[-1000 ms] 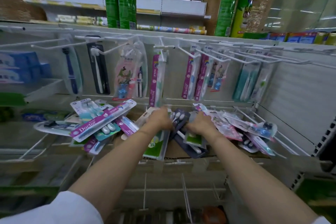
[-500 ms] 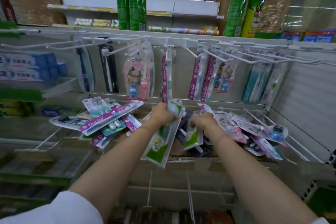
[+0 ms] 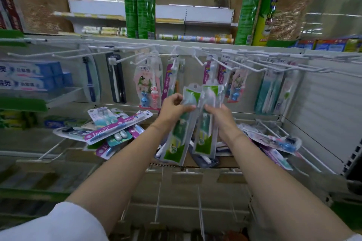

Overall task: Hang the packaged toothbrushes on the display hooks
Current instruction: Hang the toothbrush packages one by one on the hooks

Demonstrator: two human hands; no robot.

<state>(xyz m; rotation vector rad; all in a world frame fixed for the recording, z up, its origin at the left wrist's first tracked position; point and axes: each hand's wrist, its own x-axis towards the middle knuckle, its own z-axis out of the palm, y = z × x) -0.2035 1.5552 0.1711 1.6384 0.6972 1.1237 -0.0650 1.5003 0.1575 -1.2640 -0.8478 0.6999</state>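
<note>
My left hand (image 3: 174,106) grips a green-and-white toothbrush pack (image 3: 177,141) near its top, and the pack hangs down from the fingers. My right hand (image 3: 217,113) holds a second green-and-white pack (image 3: 205,137) right beside the first. Both packs are held upright in front of the white display hooks (image 3: 231,62), a little below them. A loose heap of packaged toothbrushes (image 3: 115,129) lies on the lower rack to the left, and another heap (image 3: 274,141) lies to the right.
Toothbrush packs (image 3: 148,86) hang from the upper hooks, with several bare hooks (image 3: 64,55) at the left. Blue toothpaste boxes (image 3: 33,76) sit on a left shelf. Tall green packages (image 3: 140,2) stand on top. White wire prongs (image 3: 313,154) jut out at the lower right.
Both hands have lifted out of the heap on the lower rack, each bringing up a green-and-white pack toward the upper hooks. The camera has moved closer.
</note>
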